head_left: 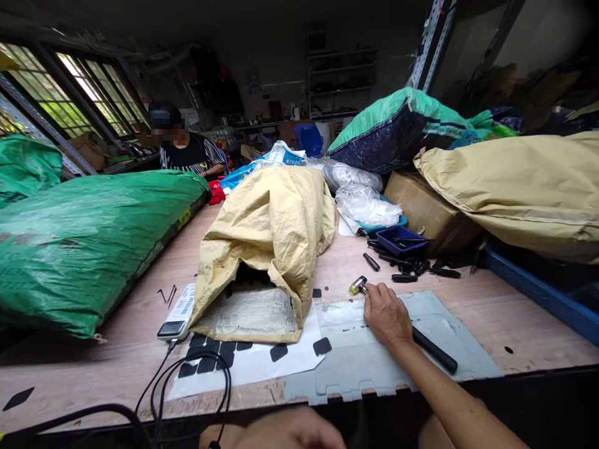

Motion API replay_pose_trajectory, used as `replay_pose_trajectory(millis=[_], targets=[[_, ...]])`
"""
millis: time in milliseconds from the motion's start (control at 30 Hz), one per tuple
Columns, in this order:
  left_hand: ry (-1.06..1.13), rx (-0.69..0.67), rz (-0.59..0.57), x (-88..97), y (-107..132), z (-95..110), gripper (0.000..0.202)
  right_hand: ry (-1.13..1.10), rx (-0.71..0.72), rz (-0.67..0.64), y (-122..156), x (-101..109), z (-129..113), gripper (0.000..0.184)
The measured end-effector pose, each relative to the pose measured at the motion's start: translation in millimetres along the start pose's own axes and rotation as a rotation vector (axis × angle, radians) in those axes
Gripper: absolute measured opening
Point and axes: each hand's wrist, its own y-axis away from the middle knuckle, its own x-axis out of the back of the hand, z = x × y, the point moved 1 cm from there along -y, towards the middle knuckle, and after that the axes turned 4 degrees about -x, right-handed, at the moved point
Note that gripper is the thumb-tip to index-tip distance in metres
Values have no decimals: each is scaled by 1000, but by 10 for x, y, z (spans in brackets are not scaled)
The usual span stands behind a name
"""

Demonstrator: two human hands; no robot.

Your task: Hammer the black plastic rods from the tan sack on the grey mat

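My right hand (386,315) rests on a grey mat (374,358), fingers curled over a small hammer (412,330) with a metal head (358,285) and a black handle. My left hand (290,431) sits low at the bottom edge, below the table; its fingers do not show. In front of me lies an open tan woven sack (271,231) with a silvery liner at its mouth. Black rounded pads (322,346) lie on white paper (262,362) beside the mat.
A large green sack (88,243) fills the left side. A phone (176,312) with black cables (187,386) lies near it. Black parts and a blue tray (400,239) sit behind the mat, next to a cardboard box (428,212) and more sacks. Another person (185,149) sits at the far left.
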Motion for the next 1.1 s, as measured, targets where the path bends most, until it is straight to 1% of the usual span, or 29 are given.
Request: replay_pose_trajectory(millis=[33,67,100,133,167,200,233,267,300,367,433,500,567,633,667,700,733,767,800,833,867,900,933,967,1000,1033,1100], targets=[[32,-15,53,167,-34,44,41,0,1,2,0,-1,0,20],[63,-36,168,343,-88,86,46,0,3,2,0,-2,-1,20],[87,-57,336,519,-163,123,48,-1,3,2,-1,-1,-3,19],[84,-85,568,689,-253,154,47,-1,2,1,-2,0,-5,19],[33,-85,776,834,-354,179,44,0,0,0,-3,2,-7,20],[-51,-59,942,950,-461,199,39,1,-3,-1,-4,4,-10,20],[-160,-7,1049,1031,-567,216,34,0,-6,-2,-5,7,-13,20],[-270,66,1101,1081,-665,233,30,-2,-9,-5,-6,9,-16,21],[-367,145,1120,1105,-747,250,27,-5,-11,-9,-7,10,-19,21],[-498,277,1125,1100,-847,291,29,-14,-14,-19,-8,12,-24,21],[-564,347,1114,1075,-866,332,33,-20,-19,-23,-8,12,-25,21],[-606,394,1102,1065,-816,350,33,-22,-26,-20,-8,11,-23,21],[-626,432,1103,1060,-710,326,27,-22,-27,-17,-7,6,-21,21],[-619,432,1152,1016,-564,257,21,-22,-23,-14,-7,0,-20,21],[-606,400,1205,966,-484,214,20,-22,-23,-12,-7,-2,-21,21],[-596,335,1274,896,-408,172,19,-24,-22,-10,-7,-4,-21,21],[-588,235,1343,806,-342,135,19,-25,-22,-9,-6,-4,-22,21],[-584,105,1388,699,-292,109,18,-24,-21,-8,-6,-2,-23,21],[-586,-44,1392,584,-265,97,18,-24,-20,-8,-6,1,-23,21],[-594,-196,1344,469,-265,102,17,-23,-19,-8,-6,5,-24,21],[-604,-327,1253,361,-292,122,16,-21,-18,-9,-5,9,-24,21],[-616,-419,1144,269,-345,155,14,-19,-18,-10,-5,13,-24,21],[-631,-470,1038,200,-420,196,13,-17,-19,-11,-4,15,-23,21],[-646,-487,957,156,-511,238,11,-16,-19,-12,-4,17,-23,20],[-655,-478,906,139,-613,277,10,-14,-19,-14,-4,18,-24,21],[-655,-453,884,143,-720,307,9,-14,-17,-16,-4,18,-25,21],[-638,-389,877,194,-927,331,9,-13,-18,-16,-4,17,-27,22]])
